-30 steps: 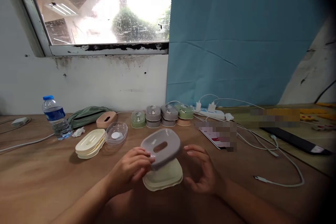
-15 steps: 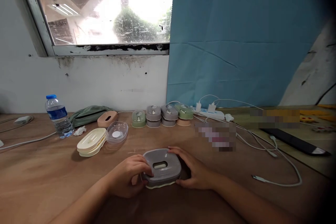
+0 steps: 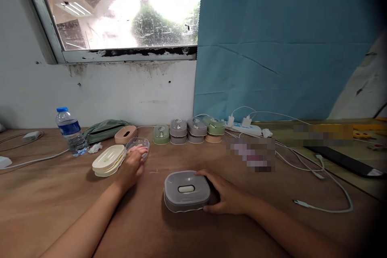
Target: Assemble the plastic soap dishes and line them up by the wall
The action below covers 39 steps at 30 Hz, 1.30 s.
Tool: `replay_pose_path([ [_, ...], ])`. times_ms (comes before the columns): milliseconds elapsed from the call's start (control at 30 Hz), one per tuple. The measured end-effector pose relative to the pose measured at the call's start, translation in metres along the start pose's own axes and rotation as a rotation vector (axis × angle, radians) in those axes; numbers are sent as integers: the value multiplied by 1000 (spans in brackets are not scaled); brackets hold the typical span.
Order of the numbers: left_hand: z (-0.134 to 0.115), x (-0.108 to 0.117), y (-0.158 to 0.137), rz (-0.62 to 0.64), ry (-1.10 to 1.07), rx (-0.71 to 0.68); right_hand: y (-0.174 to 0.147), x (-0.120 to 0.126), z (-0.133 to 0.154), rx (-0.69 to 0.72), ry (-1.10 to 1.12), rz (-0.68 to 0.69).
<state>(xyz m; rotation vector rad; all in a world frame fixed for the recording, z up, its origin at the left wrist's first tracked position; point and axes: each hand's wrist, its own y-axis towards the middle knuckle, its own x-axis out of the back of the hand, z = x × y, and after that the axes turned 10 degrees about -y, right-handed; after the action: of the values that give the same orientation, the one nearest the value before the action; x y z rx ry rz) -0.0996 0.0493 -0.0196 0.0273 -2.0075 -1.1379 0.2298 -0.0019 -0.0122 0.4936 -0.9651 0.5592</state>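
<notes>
In the head view, a grey oval-cornered box (image 3: 175, 185) with a pale slot insert in its lid sits on the table before me. My right hand (image 3: 225, 195) grips its right side, thumb at the near corner and fingers at the far one. Farther out on the left, my left hand (image 3: 133, 165) reaches over a clear plastic cover (image 3: 147, 143), its fingers stretched across it; whether they press on it I cannot make out. Beside that hand lie stacked cream oval lids (image 3: 107, 158). A peach box part (image 3: 121, 137) with a dark slot stands just behind.
Several green, grey and peach boxes (image 3: 178, 129) line the back of the table. A water bottle (image 3: 70, 133), crumpled tissue (image 3: 95, 148) and green pouch (image 3: 104, 130) stand at the left. White cables (image 3: 329, 211), a power strip (image 3: 249, 129) and a black flat object (image 3: 347, 161) lie right.
My left hand has let go of the grey box and moved up and left to the clear cover. My right hand stays on the box, whose slot insert now appears raised.
</notes>
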Motion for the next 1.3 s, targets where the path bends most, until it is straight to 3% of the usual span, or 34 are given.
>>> replay_pose_path([
  [67,22,5,-3,3,118,39,0,1,-1,-8,1,7],
  [167,40,12,-8,109,152,53,-1,1,-2,-11,4,7],
  [233,42,15,-9,149,132,81,-1,1,-3,-10,3,6],
  [467,33,20,-8,100,93,196,-2,4,-3,-28,-17,22],
  [900,22,13,-6,-162,-188,407,-2,5,-2,-24,-36,31],
  [1133,20,11,-9,-285,-139,349,-2,4,-4,1,-35,-1],
  [1300,-2,12,-2,-345,-220,318,0,2,-1,16,-31,-25],
])
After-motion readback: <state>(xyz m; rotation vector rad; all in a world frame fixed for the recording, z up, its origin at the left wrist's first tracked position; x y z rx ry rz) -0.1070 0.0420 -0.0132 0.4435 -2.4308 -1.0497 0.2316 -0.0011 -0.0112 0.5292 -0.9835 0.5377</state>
